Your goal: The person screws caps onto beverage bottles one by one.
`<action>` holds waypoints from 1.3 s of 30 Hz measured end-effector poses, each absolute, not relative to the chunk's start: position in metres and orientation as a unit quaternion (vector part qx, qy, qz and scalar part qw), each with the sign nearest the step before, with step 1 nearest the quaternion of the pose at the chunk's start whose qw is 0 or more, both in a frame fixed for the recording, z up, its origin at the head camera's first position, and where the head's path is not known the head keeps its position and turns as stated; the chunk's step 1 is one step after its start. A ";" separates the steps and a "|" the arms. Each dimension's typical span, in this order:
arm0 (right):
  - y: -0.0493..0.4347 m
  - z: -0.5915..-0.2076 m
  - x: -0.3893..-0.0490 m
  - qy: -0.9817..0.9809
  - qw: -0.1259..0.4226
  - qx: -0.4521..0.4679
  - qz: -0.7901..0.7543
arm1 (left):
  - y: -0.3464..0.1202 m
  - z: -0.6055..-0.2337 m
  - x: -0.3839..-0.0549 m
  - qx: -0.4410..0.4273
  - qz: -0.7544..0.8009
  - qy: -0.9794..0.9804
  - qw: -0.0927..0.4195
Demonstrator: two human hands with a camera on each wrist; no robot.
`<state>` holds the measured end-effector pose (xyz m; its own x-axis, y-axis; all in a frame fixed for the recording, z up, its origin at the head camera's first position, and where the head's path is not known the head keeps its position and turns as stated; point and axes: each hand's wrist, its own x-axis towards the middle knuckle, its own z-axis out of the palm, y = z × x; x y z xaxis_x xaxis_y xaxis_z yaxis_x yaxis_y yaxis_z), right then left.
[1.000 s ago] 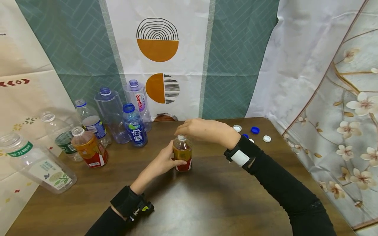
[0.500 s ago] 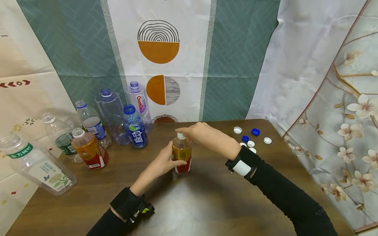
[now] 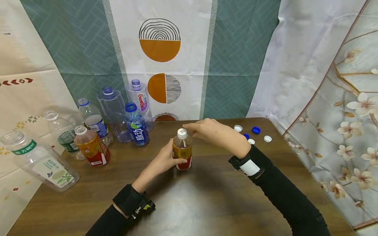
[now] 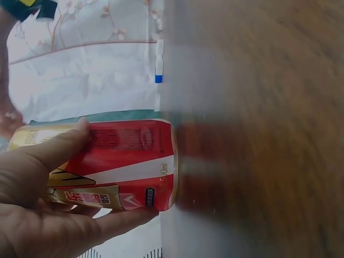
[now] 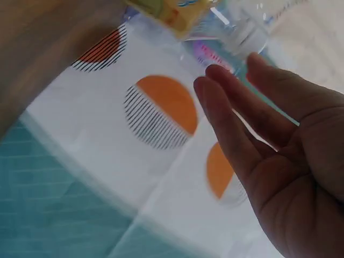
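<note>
My left hand (image 3: 164, 160) grips the side of a small plastic drink bottle (image 3: 182, 151) that stands upright on the table. Its red and gold label (image 4: 134, 156) shows between thumb and fingers in the left wrist view. A white cap (image 3: 182, 132) sits on the bottle's neck. Just to the right of that cap, my right hand (image 3: 217, 135) hovers with fingers extended and holds nothing. In the right wrist view there is a small gap between those fingertips (image 5: 212, 88) and the blurred white cap (image 5: 251, 36).
To the left stand several uncapped bottles: a large clear one (image 3: 44, 164), an orange-labelled one (image 3: 92, 147), a blue one (image 3: 137, 126) and others. Loose blue (image 3: 256, 130) and white caps (image 3: 267, 139) lie at the back right. A patterned cloth (image 3: 233, 59) hangs behind the table.
My right hand has come off the cap and shifted slightly right, so the white cap now shows in full. My left hand keeps its grip on the bottle.
</note>
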<state>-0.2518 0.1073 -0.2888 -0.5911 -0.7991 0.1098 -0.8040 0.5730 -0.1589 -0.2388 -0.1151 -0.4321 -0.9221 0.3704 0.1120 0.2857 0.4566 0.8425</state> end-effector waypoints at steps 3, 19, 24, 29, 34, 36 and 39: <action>0.121 -0.307 -0.255 -0.895 0.031 0.429 0.113 | -0.117 -0.430 -0.242 0.179 0.476 0.860 0.041; 0.147 -0.409 -0.263 -0.906 0.051 0.373 0.193 | -0.125 -0.424 -0.331 0.105 0.492 0.863 -0.040; 0.143 -0.416 -0.266 -0.909 0.021 0.371 0.186 | -0.121 -0.420 -0.357 0.107 0.479 0.869 -0.057; 0.138 -0.418 -0.267 -0.910 0.006 0.376 0.173 | -0.118 -0.418 -0.378 0.103 0.472 0.873 -0.059; 0.133 -0.420 -0.267 -0.909 -0.007 0.382 0.163 | -0.115 -0.416 -0.394 0.098 0.470 0.876 -0.050; 0.132 -0.422 -0.267 -0.908 -0.010 0.385 0.165 | -0.113 -0.416 -0.398 0.093 0.471 0.876 -0.046; 0.132 -0.424 -0.266 -0.907 -0.008 0.389 0.163 | -0.111 -0.420 -0.401 0.085 0.475 0.875 -0.044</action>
<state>-0.2663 0.1323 -0.4239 -0.6971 -0.7081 0.1121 -0.7027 0.6439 -0.3027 -0.4008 -0.1109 -0.4197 -0.9817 0.1069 0.1573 0.1902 0.5338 0.8239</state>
